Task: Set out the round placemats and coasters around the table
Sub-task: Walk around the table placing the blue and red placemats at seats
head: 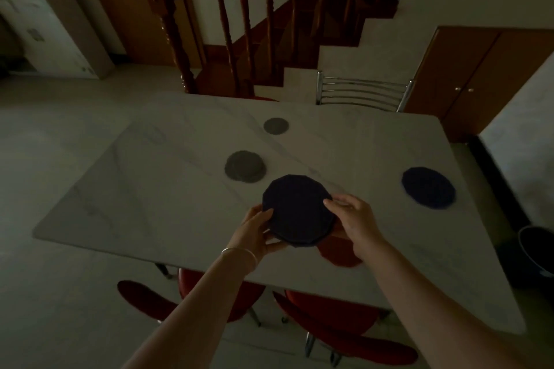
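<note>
Both hands, the left hand [254, 229] and right hand [355, 219], hold the placemat stack [298, 213]; beyond it lie one placemat [428, 186] and two coaster spots [245, 166], so most places remain unset.

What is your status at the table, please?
Both hands grip dark mat stack. One dark mat laid right. Grey coasters ahead. Nothing blocking.

The room around me is dim. A pale marble-look table [180, 189] stands on a light floor [60, 129]. Red chairs [329, 314] sit tucked at its near edge; a chrome-backed chair [362, 91] stands at the far side. Beyond rises a dark wooden staircase [239, 24], with brown cabinet doors [479, 75] far right.
</note>
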